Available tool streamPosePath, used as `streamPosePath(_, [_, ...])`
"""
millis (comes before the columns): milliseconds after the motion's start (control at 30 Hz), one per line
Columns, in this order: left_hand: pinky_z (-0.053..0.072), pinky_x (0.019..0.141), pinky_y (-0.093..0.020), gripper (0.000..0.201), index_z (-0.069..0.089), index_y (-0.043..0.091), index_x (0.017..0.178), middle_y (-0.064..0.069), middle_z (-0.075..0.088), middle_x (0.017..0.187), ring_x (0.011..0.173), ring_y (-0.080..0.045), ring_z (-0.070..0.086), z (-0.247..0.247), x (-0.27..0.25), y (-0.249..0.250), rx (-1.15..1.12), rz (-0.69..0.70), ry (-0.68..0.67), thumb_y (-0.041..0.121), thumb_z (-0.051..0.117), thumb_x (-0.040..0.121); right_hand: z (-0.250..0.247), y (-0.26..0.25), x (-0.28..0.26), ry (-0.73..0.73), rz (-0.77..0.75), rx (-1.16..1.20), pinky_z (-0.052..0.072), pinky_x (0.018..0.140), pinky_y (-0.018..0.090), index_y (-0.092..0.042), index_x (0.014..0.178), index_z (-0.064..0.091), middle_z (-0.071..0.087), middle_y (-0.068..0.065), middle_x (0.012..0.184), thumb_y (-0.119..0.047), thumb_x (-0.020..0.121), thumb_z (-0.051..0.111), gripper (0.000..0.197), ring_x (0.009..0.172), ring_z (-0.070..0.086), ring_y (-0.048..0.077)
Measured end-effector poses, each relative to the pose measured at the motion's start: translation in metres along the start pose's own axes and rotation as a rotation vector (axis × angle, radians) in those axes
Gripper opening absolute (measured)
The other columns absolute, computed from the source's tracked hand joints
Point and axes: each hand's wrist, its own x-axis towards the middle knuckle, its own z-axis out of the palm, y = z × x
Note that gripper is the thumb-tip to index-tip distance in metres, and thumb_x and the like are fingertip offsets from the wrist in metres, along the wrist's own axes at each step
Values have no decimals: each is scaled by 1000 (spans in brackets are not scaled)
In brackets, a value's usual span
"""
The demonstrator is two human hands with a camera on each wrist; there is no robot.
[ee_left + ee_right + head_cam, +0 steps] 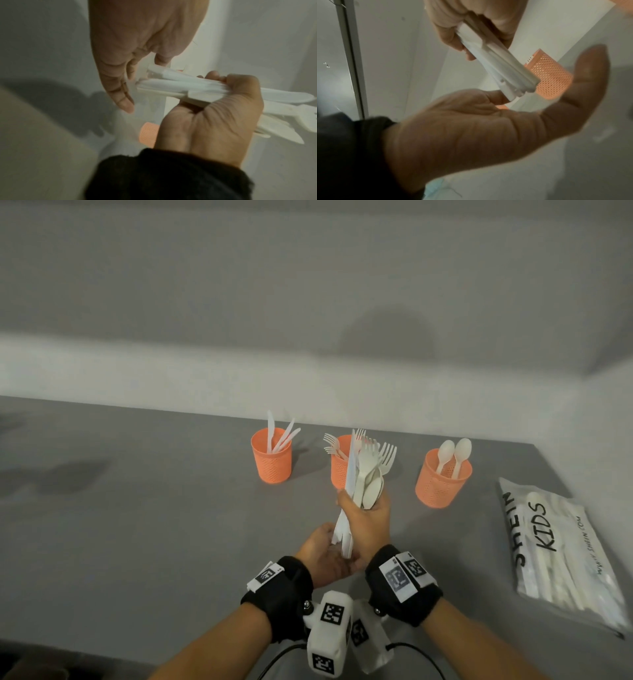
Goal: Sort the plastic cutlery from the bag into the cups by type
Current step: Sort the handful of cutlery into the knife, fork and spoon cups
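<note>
The right hand (368, 518) is closed around a mixed bundle of white plastic cutlery (366, 474), gripping it near the middle and holding it upright above the counter (137, 508). Fork tines, spoon bowls and a knife blade fan out above the fist, and the handle ends stick out below it. The left hand (325, 556) sits just under and slightly left of the right one, palm open and fingers relaxed, right at the handle ends. From the left wrist view, the left hand's fingers (120, 86) are straight and reach to the handle tips, though whether they touch is hard to tell.

Beyond the hands stand three orange mesh cups in a row. The one to the far left of the hands (272, 462) holds knives. The middle cup (339, 470), directly behind the raised bundle and partly hidden by it, holds forks. The cup to the right of the hands (442, 481) holds two spoons, bowls up.

Well off to the right of the right hand, a white printed plastic bag (561, 542) lies flat on the counter with more white cutlery showing through it. Both wrists wear black bands with white marker tags.
</note>
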Motion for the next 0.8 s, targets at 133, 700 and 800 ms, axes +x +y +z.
streamPosePath(133, [49,55,-22,38,60,15,87,1,67,59,52,-10,64,9,-5,5,62,33,-53,32,29,100,-1,3,-3,7,25,3,53,63,11,-4,107,56,66,6,90,4,78,67,32,75,64,7])
streamPosePath(700, [51,43,-19,42,57,7,94,-7,59,74,63,-17,58,8,-8,8,-93,-14,-82,35,27,99,-13,0,10,-115,298,-62,53,62,27,-5,92,59,63,7,80,1,74,70,22,72,62,21])
streamPosePath(800, [57,54,-35,48,56,-6,98,-17,59,88,81,-25,58,4,-13,13,-172,-13,-96,30,24,101,-11,2,7,-76,271,-49,53,66,25,0,102,58,64,9,89,0,73,72,33,76,63,16])
